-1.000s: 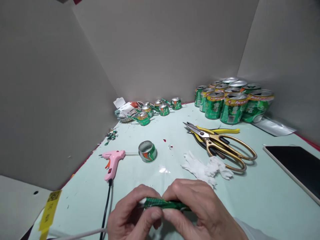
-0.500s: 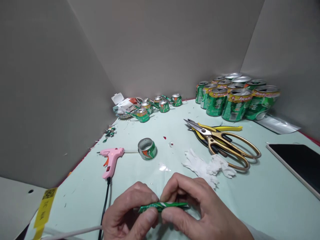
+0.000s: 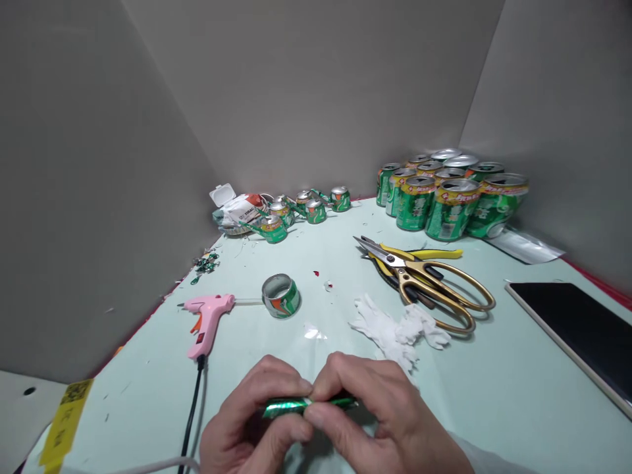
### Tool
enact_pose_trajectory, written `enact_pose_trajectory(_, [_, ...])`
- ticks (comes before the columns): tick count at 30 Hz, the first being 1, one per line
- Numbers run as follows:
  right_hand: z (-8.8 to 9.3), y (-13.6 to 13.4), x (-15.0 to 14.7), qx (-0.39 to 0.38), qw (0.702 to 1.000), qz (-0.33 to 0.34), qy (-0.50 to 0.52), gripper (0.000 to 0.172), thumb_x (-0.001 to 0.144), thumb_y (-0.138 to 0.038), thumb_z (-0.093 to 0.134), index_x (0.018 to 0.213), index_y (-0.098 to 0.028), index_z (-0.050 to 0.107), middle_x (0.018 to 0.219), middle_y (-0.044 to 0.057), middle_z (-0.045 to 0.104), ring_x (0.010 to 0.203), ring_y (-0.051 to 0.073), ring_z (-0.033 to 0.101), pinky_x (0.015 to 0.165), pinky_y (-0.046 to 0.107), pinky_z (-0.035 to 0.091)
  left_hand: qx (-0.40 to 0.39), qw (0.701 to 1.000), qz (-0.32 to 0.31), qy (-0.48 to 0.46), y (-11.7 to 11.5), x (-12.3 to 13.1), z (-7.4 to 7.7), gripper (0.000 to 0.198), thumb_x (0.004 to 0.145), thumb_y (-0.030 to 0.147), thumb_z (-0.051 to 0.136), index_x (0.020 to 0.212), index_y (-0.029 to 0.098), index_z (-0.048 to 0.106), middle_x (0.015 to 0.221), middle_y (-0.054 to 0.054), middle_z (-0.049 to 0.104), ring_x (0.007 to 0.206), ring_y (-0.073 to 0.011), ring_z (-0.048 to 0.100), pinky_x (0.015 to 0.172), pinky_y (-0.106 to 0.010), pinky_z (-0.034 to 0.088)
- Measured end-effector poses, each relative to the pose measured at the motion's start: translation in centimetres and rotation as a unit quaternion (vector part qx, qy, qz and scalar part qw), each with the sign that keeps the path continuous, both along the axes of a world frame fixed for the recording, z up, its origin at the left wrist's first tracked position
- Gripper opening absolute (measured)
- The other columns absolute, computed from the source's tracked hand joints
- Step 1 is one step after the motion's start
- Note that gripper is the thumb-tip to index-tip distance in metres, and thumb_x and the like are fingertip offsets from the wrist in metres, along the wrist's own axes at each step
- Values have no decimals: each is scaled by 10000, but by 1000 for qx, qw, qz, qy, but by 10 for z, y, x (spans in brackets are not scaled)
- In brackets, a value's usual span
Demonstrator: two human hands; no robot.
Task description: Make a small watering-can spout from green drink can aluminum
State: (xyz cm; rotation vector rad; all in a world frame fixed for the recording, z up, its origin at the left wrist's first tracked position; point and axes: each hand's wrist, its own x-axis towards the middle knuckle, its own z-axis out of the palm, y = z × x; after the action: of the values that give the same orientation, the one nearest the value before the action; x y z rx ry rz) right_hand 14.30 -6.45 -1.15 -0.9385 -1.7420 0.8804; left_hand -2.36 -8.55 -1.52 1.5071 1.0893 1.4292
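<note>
Low over the table edge, left hand [image 3: 247, 428] and right hand [image 3: 380, 421] pinch a green strip [image 3: 306, 403] between them — fingertips meeting mid-strip.

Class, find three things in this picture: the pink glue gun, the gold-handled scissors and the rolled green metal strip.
Pink plastic glue gun [image 3: 210, 309]: head view, on its body.
Gold-handled metal scissors [image 3: 447, 295]: head view, on a handle loop.
Rolled green metal strip [image 3: 284, 406]: head view, on its left half.

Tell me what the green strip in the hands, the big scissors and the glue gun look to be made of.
Green strip: thin printed can metal, probably aluminium; glossy, with sharp glints. Both the left hand and the right hand pinch it.
Scissors: metal, with steel-grey blades and shiny gold-toned handles.
Glue gun: matte pink plastic, seemingly.
</note>
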Motion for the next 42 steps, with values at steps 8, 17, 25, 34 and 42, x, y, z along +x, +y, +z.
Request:
enact_pose_trajectory(8, [-2,4,0,-64,996,67,20,247,704,-176,774,894,-229,625,695,-72,682,632,107,631,595,139,474,-38,994,46,-96,2,-3,-4,40,788,213,743,751,223,732,720,-5,614,571,-130,589,524,-218,509])
enact_pose_trajectory(17, [-5,-1,-4,42,999,8,30,141,829,-146,631,728,-244,629,552,-88,630,563,82,617,615,117,470,3,996,64,-61,0,-4,-4,83,746,150,765,695,211,739,634,-9,619,566,-142,568,497,-214,469])
enact_pose_trajectory(25, [-8,-1,-3,-34,998,56,28,229,895,-186,542,671,-203,582,562,-58,554,500,74,546,550,154,451,-37,991,106,-75,-2,7,-2,154,717,212,797,600,190,698,608,-3,605,521,-121,525,467,-212,414])
enact_pose_trajectory(34, [-1,2,-3,-108,983,44,144,294,917,-377,551,697,-190,606,596,-2,621,490,101,566,460,171,473,-162,937,84,-297,3,24,7,547,528,387,927,1013,212,746,911,-78,734,767,-198,660,680,-285,523])
enact_pose_trajectory(42, [0,-4,-4,-44,977,1,208,267,907,-360,600,698,-197,631,597,-6,632,516,115,610,513,180,523,-195,898,18,-394,3,56,16,273,595,325,907,737,144,759,687,-32,676,522,-105,549,494,-240,432])
